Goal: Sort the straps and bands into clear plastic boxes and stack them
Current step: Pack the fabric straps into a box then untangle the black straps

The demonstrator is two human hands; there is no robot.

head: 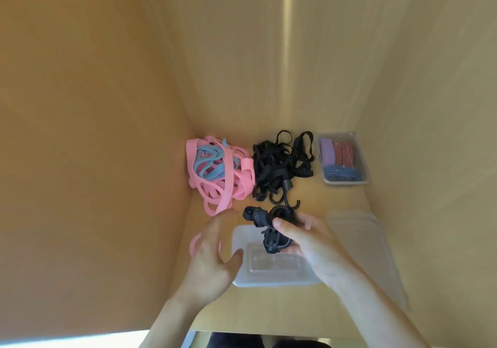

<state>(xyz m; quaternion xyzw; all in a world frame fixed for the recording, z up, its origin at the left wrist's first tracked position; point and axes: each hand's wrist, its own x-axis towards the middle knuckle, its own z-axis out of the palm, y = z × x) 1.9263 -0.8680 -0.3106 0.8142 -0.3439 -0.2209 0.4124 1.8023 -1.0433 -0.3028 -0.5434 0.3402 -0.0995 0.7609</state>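
In the lower middle of the frame the right hand (306, 242) grasps a bundle of black straps (265, 229), its fingers (279, 224) curled round it, holding it just above a clear box (271, 272) that sits on the bench (317, 191). The left hand (212, 256) is to the left of the box, fingers spread and released, grasping nothing; its thumb lies at the box's left edge, and a pink band (193, 242) shows just behind it. Further back, left of centre, a heap of pink and blue bands (217, 170) lies against the left wall. Just to its right is a tangle of black straps with hooks (279, 167). At the right, near the back wall, a second clear box (360, 159) holds rolled blue and red striped bands (337, 159). Right of the hands a stack of clear lids or boxes (357, 229) rests on the bench; blur keeps me from telling which.
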